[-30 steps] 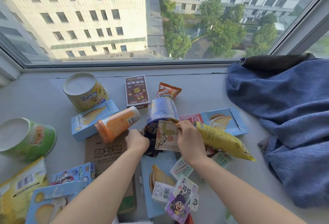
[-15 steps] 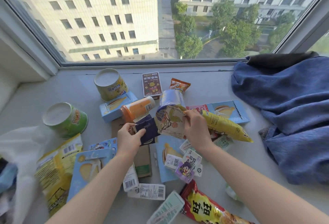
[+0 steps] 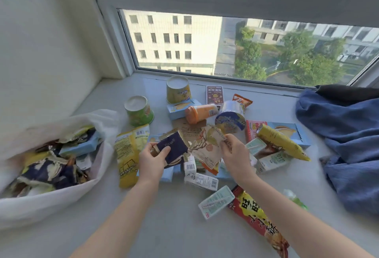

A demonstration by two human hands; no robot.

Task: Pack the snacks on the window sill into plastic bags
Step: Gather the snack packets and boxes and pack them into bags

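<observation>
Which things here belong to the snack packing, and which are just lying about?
Job: left hand gripping navy packet; right hand pinching cream packet; white plastic bag, part filled; green cup; red packet.
Lying about: blue cloth; black cloth behind it.

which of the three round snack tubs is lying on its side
The blue tub, just right of the orange bottle, lies on its side with a round end toward the camera. The yellow tub and green tub stand on end.

The orange bottle point(image 3: 200, 113) carries a white label. Left of it is a green cup point(image 3: 141, 114), behind it a yellow cup point(image 3: 178, 93). In front of it are a navy packet point(image 3: 175, 145) edged in gold and a cream packet point(image 3: 205, 149) printed with orange fruit on branches. Far right of it lies blue cloth point(image 3: 348, 130).
</observation>
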